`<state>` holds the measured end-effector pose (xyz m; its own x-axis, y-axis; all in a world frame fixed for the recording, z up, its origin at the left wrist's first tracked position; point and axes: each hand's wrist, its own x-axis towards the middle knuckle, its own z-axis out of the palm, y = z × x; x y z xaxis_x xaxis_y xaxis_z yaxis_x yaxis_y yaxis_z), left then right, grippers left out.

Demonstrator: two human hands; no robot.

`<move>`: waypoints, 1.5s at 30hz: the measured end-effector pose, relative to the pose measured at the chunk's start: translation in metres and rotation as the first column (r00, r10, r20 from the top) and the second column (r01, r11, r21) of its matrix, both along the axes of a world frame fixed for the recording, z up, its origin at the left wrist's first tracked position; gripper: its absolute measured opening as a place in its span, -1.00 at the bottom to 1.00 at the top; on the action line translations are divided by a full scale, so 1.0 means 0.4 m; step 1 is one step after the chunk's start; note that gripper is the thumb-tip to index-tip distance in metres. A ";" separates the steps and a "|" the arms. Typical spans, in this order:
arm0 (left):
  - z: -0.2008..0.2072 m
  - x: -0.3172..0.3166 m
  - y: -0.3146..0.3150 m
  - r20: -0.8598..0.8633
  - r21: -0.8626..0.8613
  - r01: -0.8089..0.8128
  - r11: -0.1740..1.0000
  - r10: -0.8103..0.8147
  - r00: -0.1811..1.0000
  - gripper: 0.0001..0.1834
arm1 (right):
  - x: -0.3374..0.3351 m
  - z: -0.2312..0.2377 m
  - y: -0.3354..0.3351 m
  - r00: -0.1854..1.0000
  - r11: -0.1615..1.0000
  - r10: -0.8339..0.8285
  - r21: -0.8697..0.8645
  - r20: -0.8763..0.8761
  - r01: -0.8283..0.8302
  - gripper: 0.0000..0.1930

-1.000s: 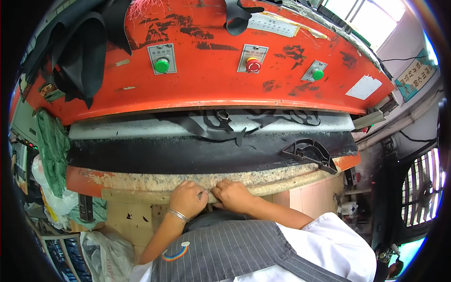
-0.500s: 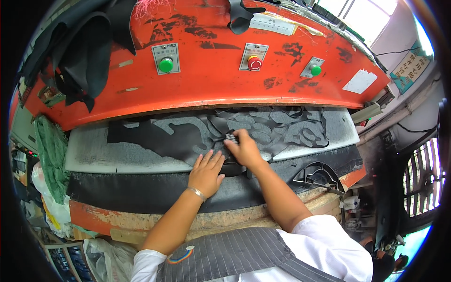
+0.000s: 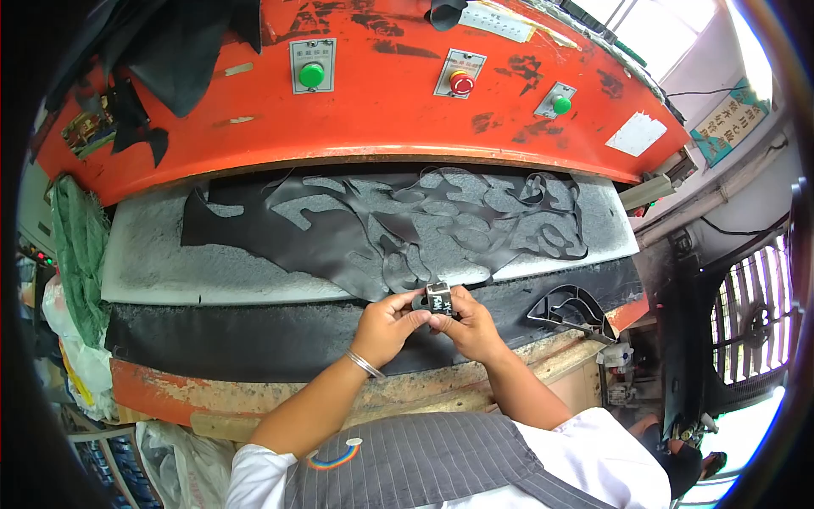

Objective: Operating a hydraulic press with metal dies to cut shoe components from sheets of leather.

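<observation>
A small dark metal cutting die (image 3: pixel 438 297) with white markings is held up in front of me at the near edge of the pale cutting board (image 3: pixel 153 259). My left hand (image 3: pixel 383 327) grips its left side, the thumb against its near face. From the right, my right hand (image 3: pixel 471 329) closes on it with thumb and fingers. A little dark material shows beside the die at my left fingertips; I cannot make out what it is. Just beyond my hands lies a sheet of black leather (image 3: pixel 271 237), with many curved cut-outs through which the board shows.
An open-framed cutting die (image 3: pixel 570 307) rests on the dark front ledge (image 3: pixel 220 339) to the right. Behind the board rises the red press (image 3: pixel 381 119) with green buttons and a red one. Black leather scraps (image 3: pixel 174 64) hang at its left. Green sacking (image 3: pixel 78 254) stands beside the board.
My hands have drawn back toward me from the leather. The small die has come off the sheet, and the left hand, which lay flat, now grips it too.
</observation>
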<state>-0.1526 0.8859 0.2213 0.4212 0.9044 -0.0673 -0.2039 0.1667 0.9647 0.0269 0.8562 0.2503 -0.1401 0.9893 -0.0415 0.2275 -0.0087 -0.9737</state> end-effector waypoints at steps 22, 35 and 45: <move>0.042 -0.335 -0.054 0.132 -0.300 -0.566 0.768 0.621 0.772 -0.77 | -0.009 0.079 0.170 0.503 0.996 0.001 0.043 0.864 -0.077 -0.47; 0.034 -0.388 0.143 -0.709 0.593 0.668 0.450 0.684 0.169 -0.84 | 0.062 0.105 0.226 0.453 0.912 0.059 0.137 0.889 -0.388 -0.70; 0.046 -0.395 0.151 -0.712 0.571 0.684 0.455 0.689 0.136 -0.84 | -0.284 -0.009 0.166 0.630 0.932 -0.113 0.302 0.768 -0.200 -0.60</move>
